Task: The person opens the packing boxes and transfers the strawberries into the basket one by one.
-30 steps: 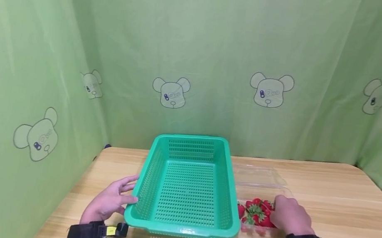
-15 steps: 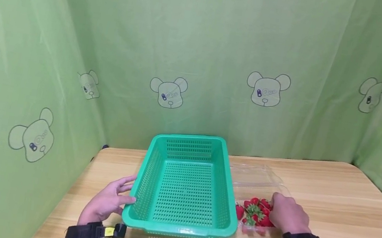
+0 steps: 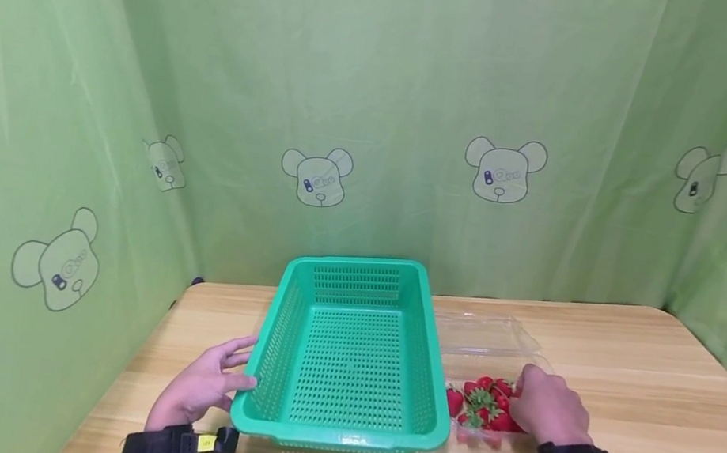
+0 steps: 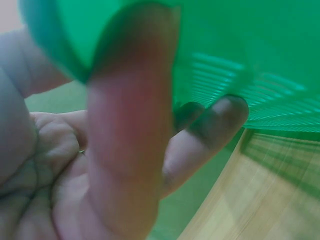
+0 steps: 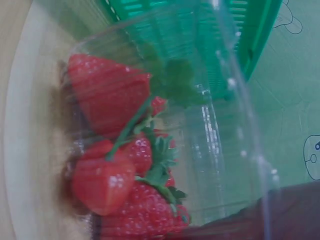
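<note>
A green plastic basket with slotted walls stands tilted in the middle of the head view. My left hand holds its left rim. In the left wrist view the thumb lies over the rim and other fingers reach along the outer side. To the right, a clear plastic box with its lid folded back contains several strawberries with green leaves. My right hand is bent down at the box's right end, beside the fruit. Its fingertips are hidden, so I cannot tell what they grip.
The light wooden table extends to the right of the box. A green curtain with bear-head prints hangs behind and at both sides. The basket's right rim overlaps the box's left end in the head view.
The whole head view has shifted slightly leftward. Both hands keep nearly the same places at the basket and the box.
</note>
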`<action>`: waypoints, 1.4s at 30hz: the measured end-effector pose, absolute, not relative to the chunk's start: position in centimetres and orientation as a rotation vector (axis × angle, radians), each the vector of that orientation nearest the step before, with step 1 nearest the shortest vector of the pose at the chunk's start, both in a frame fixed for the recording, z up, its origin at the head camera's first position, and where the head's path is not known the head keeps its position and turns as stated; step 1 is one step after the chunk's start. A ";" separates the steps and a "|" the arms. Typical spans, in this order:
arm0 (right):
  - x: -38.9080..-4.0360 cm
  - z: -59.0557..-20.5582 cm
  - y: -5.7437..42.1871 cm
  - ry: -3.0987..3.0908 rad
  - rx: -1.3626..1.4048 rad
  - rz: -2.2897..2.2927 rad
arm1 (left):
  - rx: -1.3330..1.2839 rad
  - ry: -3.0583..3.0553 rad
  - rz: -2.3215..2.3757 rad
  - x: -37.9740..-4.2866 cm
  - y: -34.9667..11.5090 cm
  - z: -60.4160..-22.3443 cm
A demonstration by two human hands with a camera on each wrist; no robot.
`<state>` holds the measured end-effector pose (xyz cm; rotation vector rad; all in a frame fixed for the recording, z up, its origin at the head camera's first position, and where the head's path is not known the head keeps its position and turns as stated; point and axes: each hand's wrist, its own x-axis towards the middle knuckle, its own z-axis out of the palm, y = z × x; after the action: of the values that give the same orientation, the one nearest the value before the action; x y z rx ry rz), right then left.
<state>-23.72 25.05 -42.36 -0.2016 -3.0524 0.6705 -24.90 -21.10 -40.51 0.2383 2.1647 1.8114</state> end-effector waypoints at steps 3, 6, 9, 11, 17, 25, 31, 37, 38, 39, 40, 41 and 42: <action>-23.6 -42.2 25.1 -3.047 -0.202 0.682 | 0.238 2.164 1.808 -24.9 -21.1 -40.4; -23.6 -42.0 25.1 -3.048 -0.204 0.696 | 0.241 2.160 1.806 -24.8 -21.1 -40.4; -23.6 -41.9 25.1 -3.057 -0.204 0.710 | 0.247 2.149 1.811 -24.8 -21.2 -40.3; -23.6 -41.7 25.1 -3.063 -0.206 0.726 | 0.251 2.145 1.814 -24.8 -21.2 -40.3; -23.5 -41.4 25.1 -3.062 -0.215 0.777 | 0.244 2.152 1.813 -24.7 -21.1 -40.2; -23.4 -41.3 25.1 -3.049 -0.216 0.799 | 0.247 2.149 1.809 -24.8 -21.1 -40.3; -23.5 -41.4 25.1 -3.056 -0.211 0.812 | 0.231 2.170 1.805 -24.8 -21.0 -40.3; -23.6 -41.6 25.0 -3.028 -0.181 0.813 | 0.232 2.166 1.812 -24.8 -20.9 -40.3; -23.7 -41.7 25.0 -3.022 -0.179 0.820 | 0.232 2.164 1.814 -24.8 -20.9 -40.3; -23.7 -41.7 25.0 -3.017 -0.178 0.824 | 0.233 2.163 1.815 -24.7 -20.9 -40.3; -23.7 -41.7 25.0 -3.012 -0.178 0.830 | 0.235 2.161 1.817 -24.7 -21.0 -40.4; -23.8 -41.7 25.0 -3.007 -0.181 0.838 | 0.237 2.161 1.818 -24.7 -21.0 -40.4; -23.8 -41.7 25.0 -3.002 -0.183 0.846 | 0.238 2.160 1.819 -24.7 -21.0 -40.4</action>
<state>-23.78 25.01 -41.73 -0.1832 -3.0016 0.8456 -24.72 -21.00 -40.40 0.2384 2.1599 1.8186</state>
